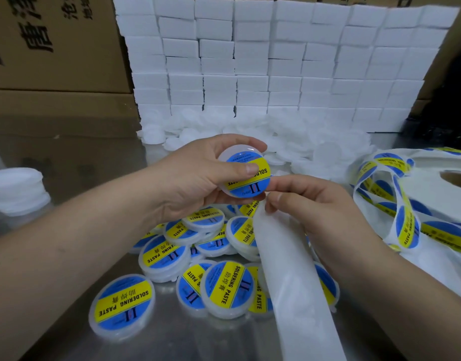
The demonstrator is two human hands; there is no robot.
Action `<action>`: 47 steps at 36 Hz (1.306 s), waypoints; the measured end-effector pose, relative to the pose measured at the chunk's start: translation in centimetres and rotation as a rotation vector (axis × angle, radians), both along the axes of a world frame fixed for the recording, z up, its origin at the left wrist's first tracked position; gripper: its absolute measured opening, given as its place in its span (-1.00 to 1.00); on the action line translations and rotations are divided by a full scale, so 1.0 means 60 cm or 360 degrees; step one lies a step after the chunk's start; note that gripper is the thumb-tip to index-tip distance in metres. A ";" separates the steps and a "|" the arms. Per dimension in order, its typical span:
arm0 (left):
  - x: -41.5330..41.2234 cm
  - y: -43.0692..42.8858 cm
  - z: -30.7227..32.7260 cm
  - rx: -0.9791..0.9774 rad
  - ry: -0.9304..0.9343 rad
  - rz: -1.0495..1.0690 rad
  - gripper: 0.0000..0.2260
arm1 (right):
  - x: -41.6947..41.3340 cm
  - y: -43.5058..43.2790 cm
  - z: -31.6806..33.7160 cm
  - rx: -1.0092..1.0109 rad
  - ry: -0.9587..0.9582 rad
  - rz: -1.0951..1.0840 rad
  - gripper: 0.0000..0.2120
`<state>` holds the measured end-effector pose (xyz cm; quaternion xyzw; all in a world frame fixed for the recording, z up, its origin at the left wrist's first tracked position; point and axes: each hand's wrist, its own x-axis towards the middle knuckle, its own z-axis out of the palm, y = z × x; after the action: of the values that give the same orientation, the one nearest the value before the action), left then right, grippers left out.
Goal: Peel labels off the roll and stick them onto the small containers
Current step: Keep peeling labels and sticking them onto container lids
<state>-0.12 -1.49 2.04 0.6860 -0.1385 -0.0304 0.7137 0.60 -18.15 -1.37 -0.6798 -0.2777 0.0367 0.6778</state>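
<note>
The left hand (195, 175) grips a small round container (240, 184), thumb curled onto its blue and yellow label. Just below it, the right hand (320, 207) pinches the white backing strip (289, 269). Labelled containers (225, 287) lie heaped on the bench (159, 340) under both hands; the label roll (419, 199) sits right of the right hand.

Right edge cuts off the roll (432, 183). The strip (302, 295) runs out past the near edge and hides part of the pile (226, 285). Small print on the held container (237, 149) label (240, 158) is too fine to read. The white stack (18, 188) at left is blurred. Dark mass (445, 100), far right: cannot tell what.
</note>
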 end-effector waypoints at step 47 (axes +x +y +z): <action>-0.038 -0.050 -0.015 0.0883 -0.0719 0.0550 -0.80 | -0.002 0.000 -0.006 -0.0331 -0.0512 -0.0354 -0.74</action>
<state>-2.39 -4.51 1.14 0.8554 -0.1610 0.2056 0.4474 0.45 -18.17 -1.72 -0.7695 -0.3004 -0.1189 0.5509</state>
